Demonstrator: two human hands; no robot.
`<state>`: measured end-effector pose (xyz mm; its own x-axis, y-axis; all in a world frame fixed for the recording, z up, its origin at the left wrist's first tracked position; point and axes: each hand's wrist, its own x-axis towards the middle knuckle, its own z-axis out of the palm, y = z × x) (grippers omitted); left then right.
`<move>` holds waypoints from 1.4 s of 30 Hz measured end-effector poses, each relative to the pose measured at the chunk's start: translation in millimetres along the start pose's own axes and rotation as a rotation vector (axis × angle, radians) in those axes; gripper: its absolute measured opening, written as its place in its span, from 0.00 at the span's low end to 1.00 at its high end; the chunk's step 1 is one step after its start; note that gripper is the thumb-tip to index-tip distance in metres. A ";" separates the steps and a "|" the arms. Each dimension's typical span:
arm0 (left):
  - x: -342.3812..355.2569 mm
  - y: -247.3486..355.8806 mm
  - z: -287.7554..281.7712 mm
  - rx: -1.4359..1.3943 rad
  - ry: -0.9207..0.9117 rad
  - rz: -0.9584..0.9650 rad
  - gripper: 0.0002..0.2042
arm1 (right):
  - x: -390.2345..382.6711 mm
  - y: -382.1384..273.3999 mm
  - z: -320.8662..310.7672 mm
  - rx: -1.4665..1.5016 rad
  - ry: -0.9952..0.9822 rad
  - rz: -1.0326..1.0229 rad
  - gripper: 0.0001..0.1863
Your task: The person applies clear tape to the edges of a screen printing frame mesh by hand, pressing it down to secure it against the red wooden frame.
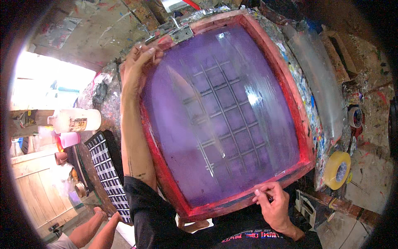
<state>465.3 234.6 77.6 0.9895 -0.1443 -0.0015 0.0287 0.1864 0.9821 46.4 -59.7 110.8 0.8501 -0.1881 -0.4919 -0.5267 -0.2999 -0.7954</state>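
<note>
A screen printing frame [304, 120] with red-stained wooden sides lies before me, its purple mesh [174, 137] showing a grid of crossing lines. Wet, shiny streaks reflect light on the mesh. My left hand [143, 62] is at the frame's far left corner, fingers curled round its edge, close to a metal hinge clamp [180, 34]. Near the frame's front edge, my right hand [275, 207] is closed, thumb and fingertips pinched together. Whatever those fingers may hold is hidden.
Left of the frame are a dark panel with a white grid pattern [108, 176] and a white plastic bottle [78, 120]. Another person's hands [99, 218] show at lower left. A roll of clear yellowish tape [336, 170] sits right, below clear plastic sheeting [317, 83].
</note>
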 end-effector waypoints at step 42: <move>10.5 -45.0 23.0 0.888 0.186 0.249 0.11 | 45.9 -35.1 26.7 -0.314 -0.392 -0.082 0.09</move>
<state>471.1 202.3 37.8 0.9616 -0.0281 0.2729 -0.2290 -0.6297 0.7423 103.9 -32.8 106.7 0.7937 0.1953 -0.5761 -0.3820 -0.5769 -0.7219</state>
